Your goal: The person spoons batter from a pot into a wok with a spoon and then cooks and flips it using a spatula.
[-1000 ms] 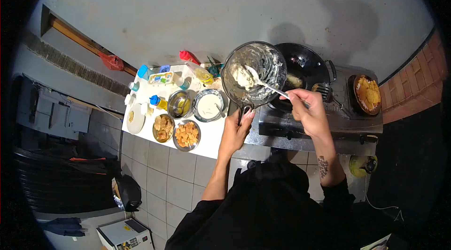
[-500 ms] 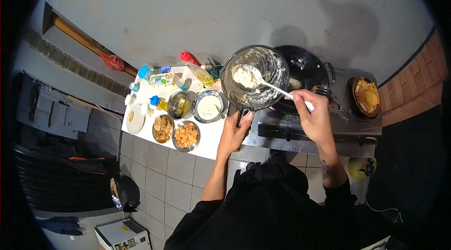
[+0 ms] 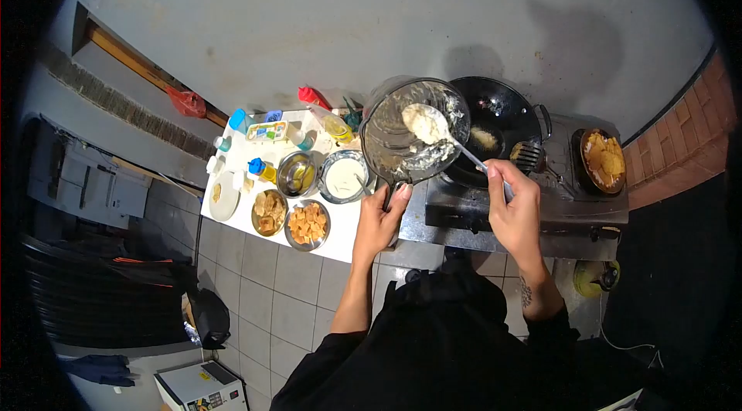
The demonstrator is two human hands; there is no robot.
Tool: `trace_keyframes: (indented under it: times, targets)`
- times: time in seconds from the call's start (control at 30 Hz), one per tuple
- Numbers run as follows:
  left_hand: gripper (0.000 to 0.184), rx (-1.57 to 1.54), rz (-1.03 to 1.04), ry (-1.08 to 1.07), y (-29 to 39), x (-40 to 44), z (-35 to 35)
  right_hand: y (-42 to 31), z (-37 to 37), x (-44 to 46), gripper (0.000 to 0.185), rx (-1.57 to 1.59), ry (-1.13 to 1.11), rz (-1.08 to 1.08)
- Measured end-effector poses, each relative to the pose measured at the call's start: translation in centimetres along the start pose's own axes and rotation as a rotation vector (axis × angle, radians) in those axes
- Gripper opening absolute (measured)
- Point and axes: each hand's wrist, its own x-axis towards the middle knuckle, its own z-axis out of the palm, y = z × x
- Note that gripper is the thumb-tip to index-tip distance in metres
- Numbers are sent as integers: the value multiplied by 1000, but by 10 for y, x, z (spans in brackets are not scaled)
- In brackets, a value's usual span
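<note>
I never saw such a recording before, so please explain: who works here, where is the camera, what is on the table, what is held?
No robot works here: a person uses two bare hands. The head camera looks forward and down. The left hand holds a dark-rimmed bowl; the right hand holds a spoon with pale mixture over it. The white table bears orange pieces, a white mixture and bottles. To the right, a black wok and golden food are at the stove.
</note>
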Motion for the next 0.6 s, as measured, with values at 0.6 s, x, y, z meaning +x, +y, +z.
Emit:
trace_keyframes:
  times: [0.6]
  targets:
    - [36,313,205,5,22,1,-17,15,16,-16,20,126,-211,53]
